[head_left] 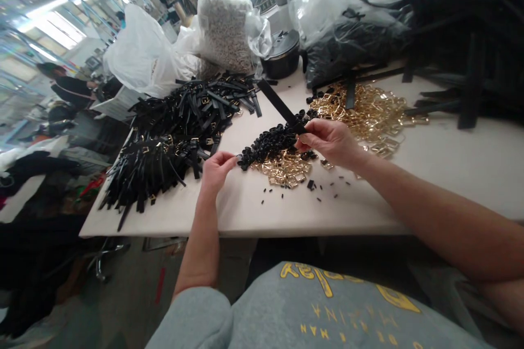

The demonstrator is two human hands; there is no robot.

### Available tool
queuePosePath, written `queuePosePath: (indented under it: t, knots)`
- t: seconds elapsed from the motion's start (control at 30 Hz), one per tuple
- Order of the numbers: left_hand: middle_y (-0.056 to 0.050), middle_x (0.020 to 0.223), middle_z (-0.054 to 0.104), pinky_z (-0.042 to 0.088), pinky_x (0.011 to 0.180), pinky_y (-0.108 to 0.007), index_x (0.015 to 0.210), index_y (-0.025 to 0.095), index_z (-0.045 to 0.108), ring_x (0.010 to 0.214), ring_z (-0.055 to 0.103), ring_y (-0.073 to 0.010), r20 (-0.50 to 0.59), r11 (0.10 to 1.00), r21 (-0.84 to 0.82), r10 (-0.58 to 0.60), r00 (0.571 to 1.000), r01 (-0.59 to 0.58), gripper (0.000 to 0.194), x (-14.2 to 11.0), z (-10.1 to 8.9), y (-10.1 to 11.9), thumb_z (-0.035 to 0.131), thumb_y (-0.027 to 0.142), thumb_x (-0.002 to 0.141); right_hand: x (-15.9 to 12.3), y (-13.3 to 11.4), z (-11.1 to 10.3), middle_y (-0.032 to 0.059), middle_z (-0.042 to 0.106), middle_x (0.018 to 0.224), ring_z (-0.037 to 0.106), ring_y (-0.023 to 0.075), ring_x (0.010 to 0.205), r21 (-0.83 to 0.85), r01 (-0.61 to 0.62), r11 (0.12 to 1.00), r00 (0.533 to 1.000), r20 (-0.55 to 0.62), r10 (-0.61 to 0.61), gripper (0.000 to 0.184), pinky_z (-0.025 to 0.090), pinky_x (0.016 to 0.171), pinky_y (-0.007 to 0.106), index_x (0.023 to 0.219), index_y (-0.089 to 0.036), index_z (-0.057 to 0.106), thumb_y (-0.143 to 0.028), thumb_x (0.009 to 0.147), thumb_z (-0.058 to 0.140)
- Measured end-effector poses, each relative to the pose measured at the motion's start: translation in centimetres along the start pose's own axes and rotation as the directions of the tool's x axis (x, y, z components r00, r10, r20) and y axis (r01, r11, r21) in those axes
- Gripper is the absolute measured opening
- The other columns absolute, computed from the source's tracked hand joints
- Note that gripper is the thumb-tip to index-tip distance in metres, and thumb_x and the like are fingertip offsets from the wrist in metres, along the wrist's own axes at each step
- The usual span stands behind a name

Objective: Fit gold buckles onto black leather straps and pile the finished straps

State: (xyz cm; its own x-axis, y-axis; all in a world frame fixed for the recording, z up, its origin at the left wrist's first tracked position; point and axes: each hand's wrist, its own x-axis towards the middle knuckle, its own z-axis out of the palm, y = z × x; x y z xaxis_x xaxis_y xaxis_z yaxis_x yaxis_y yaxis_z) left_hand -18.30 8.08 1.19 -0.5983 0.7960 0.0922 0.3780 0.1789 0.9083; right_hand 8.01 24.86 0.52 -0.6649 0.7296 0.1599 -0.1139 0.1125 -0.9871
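My right hand (329, 140) pinches the near end of a long black strap (278, 103) that slants up and away over the table. My left hand (216, 166) is closed in a pinch at the left edge of a heap of small black loops (268, 144); what its fingertips hold is too small to name. Under and beside the loops lies a small pile of gold buckles (282, 170). A few loose black bits (323, 188) are scattered on the white table (254, 212) in front of the piles.
A big heap of black straps with gold buckles (176, 136) fills the table's left. A larger spread of gold buckles (368, 112) lies at right. Plastic bags (225, 22), a black pot (282, 54) and black strap bundles (466, 38) line the back. A person (67, 87) stands far left.
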Motion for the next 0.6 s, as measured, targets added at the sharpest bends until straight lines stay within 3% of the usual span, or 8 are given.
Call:
queuePosePath:
  t: [0.17,0.3,0.37,0.47,0.6]
  knots:
    - [-0.002,0.079,0.068,0.047,0.069,-0.028,0.078,0.022,0.075,0.064,0.057,-0.0148,0.086,0.924,0.353,0.123,0.989,-0.146,0.01,-2.0,1.3,-0.8,0.074,0.025,0.069,0.1,0.6,0.1,0.0033,0.07,0.073,0.067,0.0137,0.065,-0.054,0.007,0.999,1.0,-0.005,-0.007,0.032,0.059,0.064,0.032,0.079,-0.019,0.061,-0.048,0.078,0.073]
    - [-0.003,0.079,0.067,0.048,0.077,-0.032,0.075,0.022,0.075,0.068,0.057,-0.0167,0.07,0.888,0.424,0.164,0.984,-0.178,0.008,-2.2,2.1,-0.6,0.073,0.02,0.068,0.1,0.8,0.1,0.0032,0.069,0.074,0.066,0.0131,0.063,-0.103,0.022,0.994,1.0,0.0,-0.022,0.031,0.058,0.061,0.032,0.079,-0.019,0.061,-0.049,0.08,0.07]
    - [-0.002,0.076,0.068,0.049,0.076,-0.03,0.074,0.021,0.074,0.068,0.058,-0.0159,0.041,0.939,0.322,0.11,0.993,-0.117,0.007,-2.0,2.1,-0.6,0.073,0.019,0.067,0.0,0.7,0.1,0.0029,0.07,0.074,0.065,0.0128,0.062,-0.128,0.039,0.991,0.999,0.002,-0.039,0.031,0.057,0.06,0.031,0.079,-0.019,0.06,-0.049,0.081,0.069]
    - [-0.002,0.071,0.069,0.051,0.067,-0.026,0.077,0.017,0.074,0.062,0.059,-0.0126,0.035,0.998,-0.024,-0.061,0.998,0.062,0.016,-1.5,2.3,-0.1,0.077,0.026,0.064,-0.1,0.5,0.2,0.0023,0.07,0.073,0.064,0.0121,0.06,-0.161,0.063,0.985,0.998,0.019,-0.061,0.03,0.055,0.057,0.03,0.079,-0.019,0.061,-0.049,0.082,0.068]
    - [-0.001,0.072,0.07,0.054,0.061,-0.022,0.082,0.015,0.071,0.06,0.065,-0.0103,0.107,0.882,-0.418,-0.19,0.976,0.217,0.033,0.2,3.9,1.8,0.085,0.03,0.056,-0.2,0.2,0.4,0.0016,0.069,0.069,0.06,0.0105,0.056,-0.193,0.073,0.979,0.997,0.052,-0.064,0.029,0.05,0.052,0.027,0.079,-0.018,0.061,-0.046,0.083,0.066]
